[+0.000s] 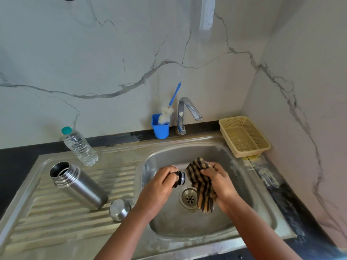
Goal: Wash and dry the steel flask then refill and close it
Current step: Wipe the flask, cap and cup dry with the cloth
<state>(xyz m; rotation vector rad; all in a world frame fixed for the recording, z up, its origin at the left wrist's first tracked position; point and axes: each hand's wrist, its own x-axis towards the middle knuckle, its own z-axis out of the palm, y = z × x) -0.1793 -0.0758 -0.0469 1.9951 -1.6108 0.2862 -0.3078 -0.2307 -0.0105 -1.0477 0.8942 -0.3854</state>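
Over the steel sink basin [244, 212], the left hand [165, 181] gripped a small black threaded stopper [179, 178], and the right hand [218, 182] clutched a brown-and-black checked cloth [201, 184]. The open-mouthed, cylindrical brushed-steel flask [78, 185] stood on the ribbed drainboard [56, 222], its domed steel cap [119, 210] just beside it.

cloth [201, 184]: tan-and-black check | flask [78, 186]: silver | stopper [179, 178]: black | brush holder [160, 128]: blue | basket [244, 136]: yellow | bottle cap [66, 130]: teal
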